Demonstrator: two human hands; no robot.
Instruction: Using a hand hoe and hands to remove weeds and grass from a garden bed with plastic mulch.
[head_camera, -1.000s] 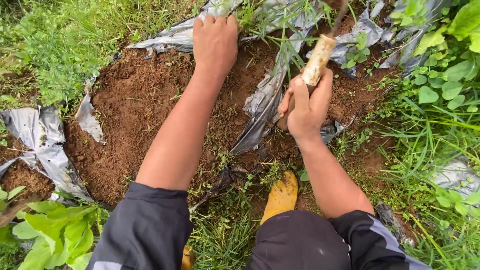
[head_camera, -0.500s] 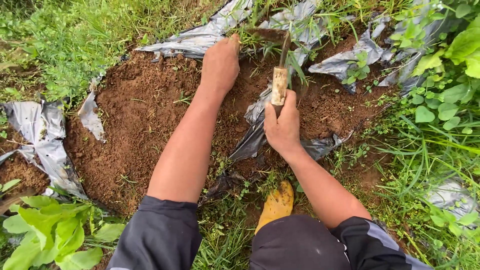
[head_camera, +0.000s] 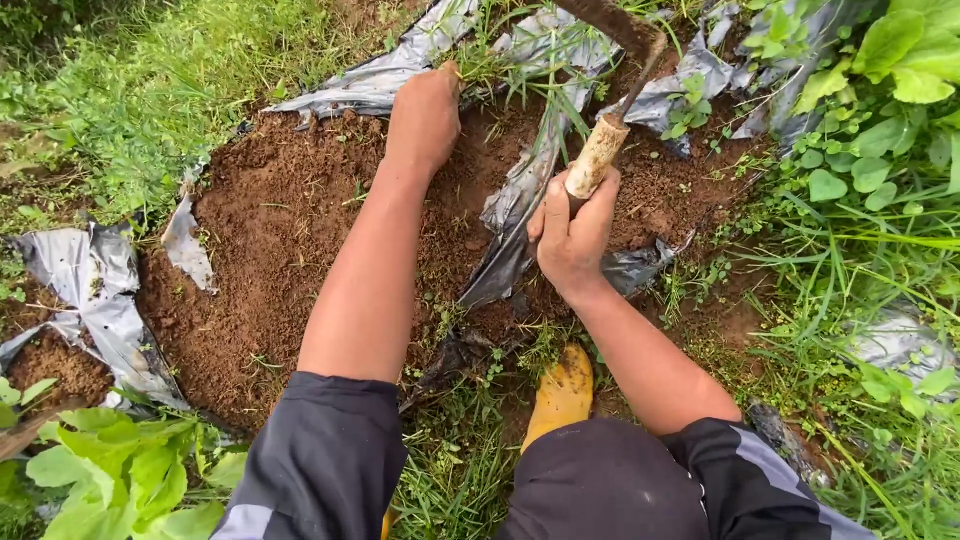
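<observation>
Left hand (head_camera: 425, 115) reached forward over the bare brown soil (head_camera: 280, 240), fingers curled down and closed on a tuft of grass (head_camera: 500, 70) at the far edge of the bed, where the torn grey plastic mulch sheet (head_camera: 375, 80) began. Fingertips were hidden by the knuckles, so the exact hold could not be told.

Right hand (head_camera: 572, 235) was wrapped tight around the lower end of a pale wooden handle (head_camera: 595, 158). The handle tilted up and away to the right; a thin dark metal shank ran on from its top to a rusty curved blade (head_camera: 615, 22) near the upper edge of the view. This hand hoe was raised above the ground, its blade over the grass tuft and just beside the left hand's grip.

A crumpled strip of the same grey plastic (head_camera: 520, 215) lay between the two hands, running from the grass toward the person. More torn sheet (head_camera: 90, 290) lay at the left of the soil patch. Broad-leaved weeds (head_camera: 880, 150) stood thick at the right, a leafy green plant (head_camera: 110, 470) at lower left. A muddy yellow boot (head_camera: 563, 392) rested on the ground below the right hand. Dark sleeves (head_camera: 320, 450) covered both upper arms.
</observation>
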